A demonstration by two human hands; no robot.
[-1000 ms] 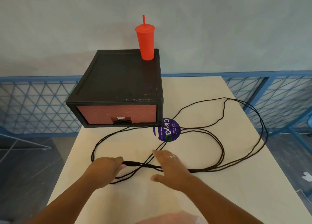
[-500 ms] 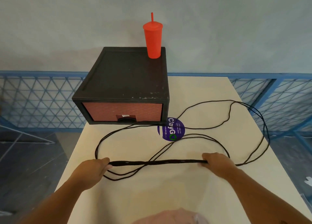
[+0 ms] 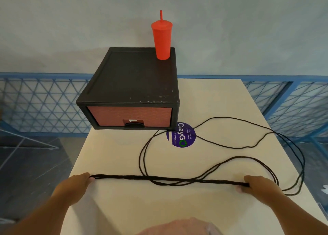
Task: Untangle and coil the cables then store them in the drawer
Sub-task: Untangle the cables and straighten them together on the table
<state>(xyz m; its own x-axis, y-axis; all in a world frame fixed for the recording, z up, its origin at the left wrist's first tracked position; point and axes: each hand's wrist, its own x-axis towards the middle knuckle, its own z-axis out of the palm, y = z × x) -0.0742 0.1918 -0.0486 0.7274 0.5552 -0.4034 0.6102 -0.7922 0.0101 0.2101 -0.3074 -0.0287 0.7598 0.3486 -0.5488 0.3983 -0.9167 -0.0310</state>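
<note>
**A:** Where is the cable [image 3: 168,179] right now?

**B:** On the near part of the surface [image 3: 159,208]. Several black strands are gathered into one straight run, stretched left to right between the hands. The left hand [image 3: 76,183] has its fingers curled round the left end of the bundle. The right hand [image 3: 257,184] is curled round the right end, near the right edge.

**A:** So it's untangled?

**B:** Only partly, I'd say. The held stretch looks orderly, but loose loops wander off it. Two strands arc far toward the right front corner of the black cabinet [image 3: 134,78], and others swing wide along the right edge. A few cross under the bundle.

**A:** Any coil yet?

**B:** None that I can see, and the drawer [image 3: 129,116], the reddish front in the cabinet, is closed.

**A:** What else is around?

**B:** A purple sticker [image 3: 181,137] lies on the surface just right of that corner, with strands passing beside it. A red tumbler [image 3: 162,39] stands upright on the cabinet's far right corner, and a blue railing [image 3: 35,101] runs behind.

**A:** What's left, then?

**B:** Most of it, by my reckoning: clearing the loops, winding the coil, opening the drawer and stowing it.
</note>
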